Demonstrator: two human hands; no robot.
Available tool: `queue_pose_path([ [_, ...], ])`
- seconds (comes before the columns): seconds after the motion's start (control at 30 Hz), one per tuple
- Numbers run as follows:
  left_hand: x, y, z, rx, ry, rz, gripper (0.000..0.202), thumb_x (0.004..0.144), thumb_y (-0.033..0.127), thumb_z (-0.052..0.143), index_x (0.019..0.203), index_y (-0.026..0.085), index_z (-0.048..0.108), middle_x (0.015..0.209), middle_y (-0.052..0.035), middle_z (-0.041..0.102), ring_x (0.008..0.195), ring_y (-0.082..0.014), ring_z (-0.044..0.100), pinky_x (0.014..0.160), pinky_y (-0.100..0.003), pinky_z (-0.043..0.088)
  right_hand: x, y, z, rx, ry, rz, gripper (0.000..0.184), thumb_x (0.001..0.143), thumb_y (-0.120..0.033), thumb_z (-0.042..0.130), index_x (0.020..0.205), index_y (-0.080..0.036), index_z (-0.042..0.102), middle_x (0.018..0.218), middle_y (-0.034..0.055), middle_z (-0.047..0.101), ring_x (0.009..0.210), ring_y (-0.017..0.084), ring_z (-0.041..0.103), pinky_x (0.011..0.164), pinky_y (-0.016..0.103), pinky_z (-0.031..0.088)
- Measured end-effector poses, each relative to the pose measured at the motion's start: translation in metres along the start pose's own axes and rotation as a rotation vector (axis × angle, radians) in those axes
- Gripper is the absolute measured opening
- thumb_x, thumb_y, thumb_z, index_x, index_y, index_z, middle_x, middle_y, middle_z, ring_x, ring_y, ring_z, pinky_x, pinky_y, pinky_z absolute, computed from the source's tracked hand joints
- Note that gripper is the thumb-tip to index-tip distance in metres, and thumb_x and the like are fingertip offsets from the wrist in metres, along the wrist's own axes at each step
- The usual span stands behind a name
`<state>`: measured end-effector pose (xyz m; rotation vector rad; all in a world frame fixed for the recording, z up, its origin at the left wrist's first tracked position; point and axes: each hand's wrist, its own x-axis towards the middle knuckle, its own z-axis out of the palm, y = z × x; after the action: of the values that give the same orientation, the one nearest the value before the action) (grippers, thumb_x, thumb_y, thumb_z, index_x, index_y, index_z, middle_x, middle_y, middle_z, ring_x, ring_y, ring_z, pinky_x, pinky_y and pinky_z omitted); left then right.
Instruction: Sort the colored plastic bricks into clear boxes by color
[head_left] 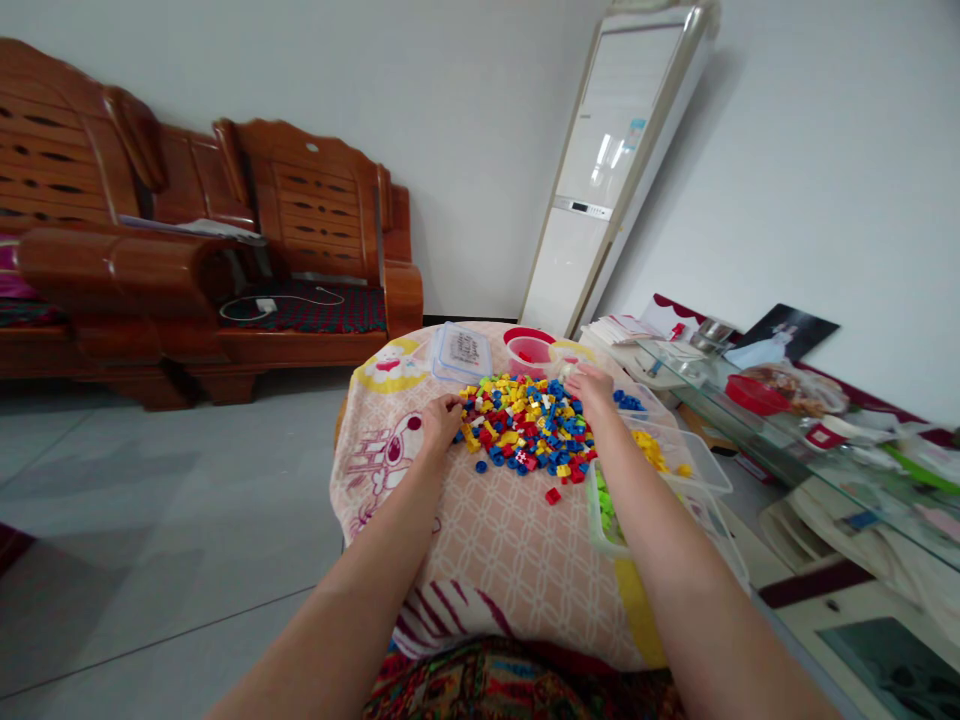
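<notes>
A heap of small toy building bricks [529,425] in red, yellow, blue and green lies on the cloth-covered round table. My left hand [441,425] is at the heap's left edge, fingers curled together; whatever is between them is too small to make out. Beyond the heap's right side, my right hand [590,388] has its fingers bent down at a container of whitish pieces [568,369]. Its fingertips are partly hidden, and I cannot see what they pinch. One loose red brick [553,496] lies in front of the heap.
Clear plastic boxes stand on the right, holding green bricks [604,505], yellow bricks [651,450] and blue bricks [628,401]. A pink-red tub [529,358] and a clear box lid [462,353] are at the back. A cluttered glass-topped cabinet [750,440] borders the table's right.
</notes>
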<state>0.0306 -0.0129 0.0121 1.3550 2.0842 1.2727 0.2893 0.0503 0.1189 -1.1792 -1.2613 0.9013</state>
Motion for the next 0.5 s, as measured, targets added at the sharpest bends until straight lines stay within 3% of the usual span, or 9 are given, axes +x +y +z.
queue_pose_path([
  [0.13, 0.001, -0.001, 0.002, -0.041, -0.023, 0.001, 0.033, 0.081, 0.018, 0.053, 0.102, 0.017, 0.078, 0.091, -0.0060, 0.078, 0.082, -0.0190, 0.070, 0.074, -0.026, 0.052, -0.035, 0.025, 0.025, -0.331, -0.038, -0.006, 0.032, 0.075, -0.019, 0.059, 0.103, -0.019, 0.074, 0.088, 0.0023, 0.076, 0.086, 0.017, 0.072, 0.087, 0.032, 0.058],
  [0.33, -0.001, 0.003, 0.005, -0.040, -0.063, 0.201, 0.041, 0.080, 0.014, 0.049, 0.111, 0.018, 0.077, 0.115, -0.0076, 0.076, 0.104, -0.0204, 0.069, 0.096, -0.030, 0.052, -0.092, 0.062, 0.074, -0.710, -0.315, -0.331, 0.039, 0.082, -0.009, 0.051, 0.110, -0.018, 0.076, 0.113, 0.0098, 0.076, 0.110, 0.022, 0.068, 0.106, 0.037, 0.048],
  [0.5, -0.001, 0.003, 0.016, 0.076, -0.144, 0.430, 0.055, 0.078, 0.008, 0.051, 0.128, 0.021, 0.069, 0.130, -0.0074, 0.070, 0.123, -0.0217, 0.061, 0.114, -0.037, 0.041, -0.121, 0.087, 0.073, -0.877, -0.309, -0.518, 0.040, 0.088, -0.009, 0.046, 0.115, -0.018, 0.074, 0.123, 0.0130, 0.072, 0.128, 0.025, 0.057, 0.114, 0.043, 0.039],
])
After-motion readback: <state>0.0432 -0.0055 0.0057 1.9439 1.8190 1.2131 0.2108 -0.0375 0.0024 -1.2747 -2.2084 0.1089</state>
